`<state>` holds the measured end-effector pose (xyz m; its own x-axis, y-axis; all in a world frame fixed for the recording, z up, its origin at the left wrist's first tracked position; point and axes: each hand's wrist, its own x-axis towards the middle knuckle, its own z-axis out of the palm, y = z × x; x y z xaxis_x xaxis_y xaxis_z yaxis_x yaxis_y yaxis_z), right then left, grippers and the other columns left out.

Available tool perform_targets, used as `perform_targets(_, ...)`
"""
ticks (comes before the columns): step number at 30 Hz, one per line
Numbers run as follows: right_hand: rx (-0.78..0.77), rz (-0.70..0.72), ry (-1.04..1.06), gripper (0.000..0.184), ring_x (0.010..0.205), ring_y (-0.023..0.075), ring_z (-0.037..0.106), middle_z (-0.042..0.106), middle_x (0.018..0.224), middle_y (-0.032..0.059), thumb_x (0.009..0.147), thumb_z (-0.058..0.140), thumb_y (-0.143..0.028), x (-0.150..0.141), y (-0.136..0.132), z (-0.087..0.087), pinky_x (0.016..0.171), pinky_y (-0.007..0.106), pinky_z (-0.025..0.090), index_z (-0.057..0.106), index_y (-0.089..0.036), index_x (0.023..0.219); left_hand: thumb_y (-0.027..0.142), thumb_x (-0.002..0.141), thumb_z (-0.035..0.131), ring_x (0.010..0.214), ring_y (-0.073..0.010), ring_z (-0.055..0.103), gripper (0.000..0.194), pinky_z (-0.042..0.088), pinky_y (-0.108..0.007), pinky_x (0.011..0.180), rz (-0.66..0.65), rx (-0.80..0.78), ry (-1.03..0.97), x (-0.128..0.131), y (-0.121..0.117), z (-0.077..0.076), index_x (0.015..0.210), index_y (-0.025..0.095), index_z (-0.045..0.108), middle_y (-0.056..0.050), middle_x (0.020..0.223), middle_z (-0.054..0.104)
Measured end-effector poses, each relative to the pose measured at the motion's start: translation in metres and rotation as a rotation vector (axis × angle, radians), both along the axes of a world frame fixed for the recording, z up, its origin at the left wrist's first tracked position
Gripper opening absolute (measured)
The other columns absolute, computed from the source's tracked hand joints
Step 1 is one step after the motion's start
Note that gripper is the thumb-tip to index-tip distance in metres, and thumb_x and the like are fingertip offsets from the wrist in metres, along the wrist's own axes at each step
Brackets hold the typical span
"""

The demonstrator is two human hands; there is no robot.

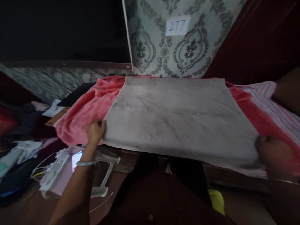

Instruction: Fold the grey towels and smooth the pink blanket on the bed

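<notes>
A grey marbled sheet [178, 115] lies spread flat over a pink-red towel [93, 103] on a table. My left hand [95, 131] is closed on the sheet's near left corner, with a pale bangle on the wrist. My right hand [269, 150] grips the near right corner of the same sheet; it is dark and blurred, fingers curled on the edge. A striped cloth [278, 109] lies under the towel at the right.
A patterned grey wall panel [178, 43] with a "277" label [177, 25] stands behind the table. Low on the left are a white frame [105, 175], a power strip with cables [53, 170], a lit phone [76, 158] and heaped clothes [18, 150].
</notes>
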<state>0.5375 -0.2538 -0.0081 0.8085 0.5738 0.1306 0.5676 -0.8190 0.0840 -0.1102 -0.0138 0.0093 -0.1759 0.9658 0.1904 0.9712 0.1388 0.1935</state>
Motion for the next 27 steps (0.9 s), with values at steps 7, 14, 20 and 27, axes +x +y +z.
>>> perform_targets(7,0.044,-0.082,0.227,0.074,0.106,0.0379,0.068,0.068,0.116,0.0335,0.103,0.018,-0.045,-0.005,0.003,0.020,0.073,0.044,0.044,0.063,0.002,0.138,0.044,0.098,0.032,0.098,-0.0409,0.069,0.054,0.054,-0.053,0.082,0.139,-0.060,0.087,0.011,0.011,0.001,0.115,0.010,0.070,-0.024,0.099,0.074)
perform_targets(14,0.124,-0.060,0.236,0.069,0.103,0.0362,0.068,0.068,0.116,0.0315,0.103,0.021,-0.045,-0.004,-0.004,0.014,0.072,0.042,0.043,0.063,-0.003,0.140,0.043,0.098,0.027,0.105,-0.0381,0.069,0.056,0.055,-0.047,0.081,0.219,-0.149,0.144,0.020,0.011,0.010,0.124,0.012,0.066,-0.020,0.109,0.075)
perform_targets(20,0.212,-0.193,0.202,0.056,0.107,0.0363,0.069,0.071,0.112,0.0284,0.105,0.033,-0.041,-0.006,0.003,0.005,0.083,0.041,0.050,0.065,-0.007,0.136,0.044,0.099,0.028,0.108,-0.0369,0.070,0.059,0.056,-0.045,0.084,0.204,-0.215,0.154,0.026,0.008,0.024,0.129,0.010,0.066,-0.023,0.113,0.074)
perform_targets(27,0.274,-0.147,0.158,0.052,0.102,0.0365,0.071,0.073,0.105,0.0255,0.104,0.037,-0.040,0.003,0.004,-0.008,0.084,0.043,0.054,0.069,-0.007,0.130,0.045,0.099,0.024,0.110,-0.0369,0.070,0.063,0.056,-0.043,0.083,0.211,-0.211,0.179,0.028,0.006,0.030,0.130,0.011,0.067,-0.024,0.118,0.073)
